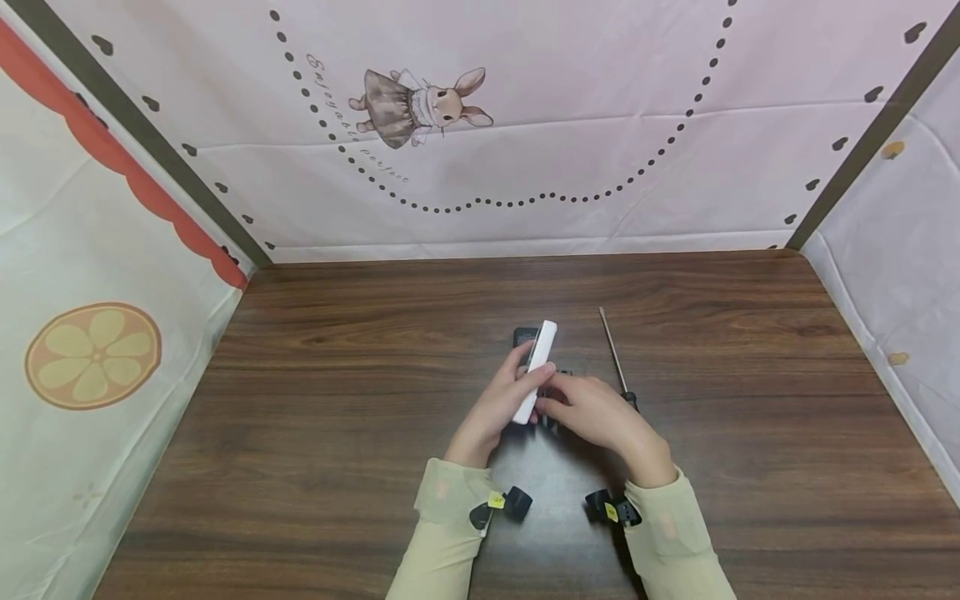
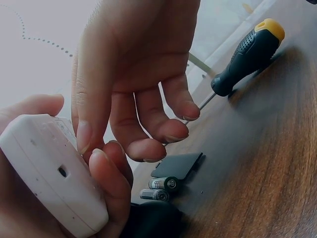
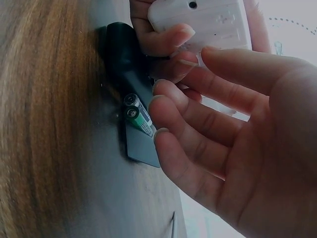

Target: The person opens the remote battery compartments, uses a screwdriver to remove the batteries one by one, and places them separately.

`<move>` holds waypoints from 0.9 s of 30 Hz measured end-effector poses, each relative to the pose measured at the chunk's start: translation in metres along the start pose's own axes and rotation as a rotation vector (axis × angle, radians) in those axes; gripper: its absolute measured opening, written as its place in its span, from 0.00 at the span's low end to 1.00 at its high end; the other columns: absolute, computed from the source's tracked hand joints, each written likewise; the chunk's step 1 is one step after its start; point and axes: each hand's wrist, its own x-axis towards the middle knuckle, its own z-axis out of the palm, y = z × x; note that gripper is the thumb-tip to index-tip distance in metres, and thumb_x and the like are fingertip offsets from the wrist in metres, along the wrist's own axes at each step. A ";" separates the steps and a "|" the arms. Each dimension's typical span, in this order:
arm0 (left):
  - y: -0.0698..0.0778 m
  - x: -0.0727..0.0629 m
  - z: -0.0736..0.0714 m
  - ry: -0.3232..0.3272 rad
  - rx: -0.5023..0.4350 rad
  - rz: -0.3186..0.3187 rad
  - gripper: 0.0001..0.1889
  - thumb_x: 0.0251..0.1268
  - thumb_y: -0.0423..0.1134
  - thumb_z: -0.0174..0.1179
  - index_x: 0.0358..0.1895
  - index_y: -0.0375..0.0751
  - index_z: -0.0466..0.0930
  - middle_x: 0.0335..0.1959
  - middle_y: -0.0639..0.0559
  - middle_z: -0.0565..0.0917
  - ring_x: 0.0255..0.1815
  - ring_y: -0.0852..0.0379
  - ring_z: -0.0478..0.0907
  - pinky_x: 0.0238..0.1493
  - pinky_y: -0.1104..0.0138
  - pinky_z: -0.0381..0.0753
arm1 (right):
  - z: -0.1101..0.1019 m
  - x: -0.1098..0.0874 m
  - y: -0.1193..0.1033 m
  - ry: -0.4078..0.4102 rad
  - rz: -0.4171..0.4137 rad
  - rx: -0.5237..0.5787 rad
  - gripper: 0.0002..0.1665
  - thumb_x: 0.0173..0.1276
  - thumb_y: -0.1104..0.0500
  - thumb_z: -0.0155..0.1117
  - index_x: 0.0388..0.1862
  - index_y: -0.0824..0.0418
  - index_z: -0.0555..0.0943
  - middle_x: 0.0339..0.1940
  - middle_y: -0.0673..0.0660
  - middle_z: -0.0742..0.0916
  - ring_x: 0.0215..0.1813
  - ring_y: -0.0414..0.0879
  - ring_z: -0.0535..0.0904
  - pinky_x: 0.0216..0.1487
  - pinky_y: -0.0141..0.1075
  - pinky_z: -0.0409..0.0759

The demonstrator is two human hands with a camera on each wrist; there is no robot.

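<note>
My left hand (image 1: 487,412) holds a white plastic device (image 1: 536,371) on edge above the table. A small dark hole shows in its end in the left wrist view, and plus and minus marks on its face in the right wrist view. At its edge, the thumb and forefinger of my right hand (image 1: 596,408) pinch beside the left thumb, the other fingers loosely bent. Below lie a black rounded object (image 3: 124,54), a green battery (image 3: 132,115), a dark silvery battery (image 3: 132,100) and a flat dark cover (image 3: 141,146). The hands partly hide these in the head view.
To the right of my right hand lies a screwdriver (image 1: 613,350) with a black and yellow handle, its shaft pointing away. The brown wooden table (image 1: 337,375) meets a printed white cloth wall (image 1: 525,150) at the back, with more cloth at both sides.
</note>
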 end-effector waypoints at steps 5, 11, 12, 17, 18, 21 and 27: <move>0.000 0.001 0.001 0.001 -0.002 0.002 0.35 0.58 0.51 0.57 0.68 0.53 0.51 0.46 0.45 0.75 0.22 0.58 0.72 0.22 0.69 0.74 | 0.000 0.000 0.000 -0.012 0.023 0.016 0.17 0.64 0.49 0.56 0.50 0.52 0.74 0.25 0.44 0.78 0.27 0.41 0.70 0.31 0.36 0.69; 0.000 0.000 0.001 -0.001 0.002 0.007 0.35 0.58 0.52 0.57 0.68 0.54 0.51 0.46 0.46 0.75 0.22 0.58 0.72 0.22 0.69 0.74 | 0.001 0.000 0.001 -0.014 0.033 0.019 0.17 0.64 0.49 0.56 0.50 0.52 0.74 0.24 0.44 0.78 0.26 0.41 0.70 0.30 0.36 0.69; 0.000 0.000 0.001 0.000 0.004 0.006 0.36 0.58 0.52 0.57 0.68 0.54 0.51 0.47 0.46 0.74 0.22 0.58 0.72 0.22 0.69 0.74 | 0.001 0.000 0.001 -0.016 0.037 0.021 0.17 0.64 0.49 0.56 0.51 0.52 0.74 0.24 0.44 0.78 0.26 0.41 0.70 0.31 0.36 0.69; 0.001 -0.002 0.001 0.011 0.016 -0.005 0.35 0.58 0.52 0.56 0.67 0.54 0.51 0.47 0.46 0.74 0.21 0.57 0.71 0.22 0.69 0.74 | 0.001 0.000 0.000 -0.023 0.045 0.019 0.17 0.64 0.49 0.56 0.50 0.52 0.74 0.24 0.44 0.78 0.26 0.41 0.70 0.31 0.36 0.69; 0.001 -0.002 0.002 0.012 0.018 -0.005 0.35 0.58 0.52 0.56 0.67 0.54 0.51 0.47 0.45 0.74 0.21 0.57 0.71 0.22 0.69 0.74 | 0.002 0.000 0.000 -0.022 0.043 0.018 0.17 0.64 0.49 0.56 0.50 0.51 0.74 0.24 0.44 0.78 0.26 0.41 0.70 0.31 0.36 0.69; 0.001 -0.002 0.002 0.012 0.017 -0.003 0.35 0.58 0.52 0.56 0.67 0.54 0.52 0.47 0.45 0.74 0.21 0.57 0.71 0.22 0.69 0.74 | 0.002 0.000 0.001 -0.019 0.037 0.019 0.16 0.64 0.49 0.56 0.49 0.52 0.74 0.24 0.44 0.77 0.26 0.41 0.70 0.30 0.36 0.69; 0.002 -0.002 0.002 0.007 0.017 0.006 0.35 0.58 0.52 0.56 0.67 0.53 0.51 0.47 0.45 0.74 0.21 0.57 0.71 0.22 0.69 0.74 | 0.001 0.000 0.001 -0.017 0.039 0.017 0.16 0.64 0.49 0.56 0.49 0.52 0.74 0.24 0.44 0.77 0.26 0.41 0.70 0.31 0.36 0.69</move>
